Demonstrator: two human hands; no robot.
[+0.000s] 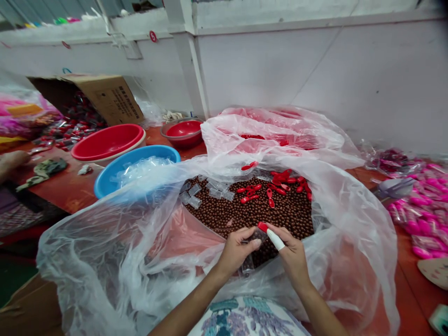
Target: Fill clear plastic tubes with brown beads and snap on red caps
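Note:
My left hand (240,247) is closed on a small clear plastic tube (258,234) with brown balls inside. At the tube's upper end, my right hand (292,252) pinches a red plastic cap (262,227); a white cover (275,239) wraps one of its digits. Whether the cap is seated on the tube is hidden by the fingers. Below both hands lies a heap of brown chocolate-like balls (224,217) in a large clear plastic bag (115,252). Red plastic spoons (271,198) and empty clear tubes (194,190) rest on the balls.
A blue basin (101,183) holds clear plastic pieces. Red basins (108,140) stand behind it, near a cardboard box (108,100) of filled tubes. Another bag (280,123) contains red pieces. Pink packs (427,200) lie right. Another person's hand (14,159) is at far left.

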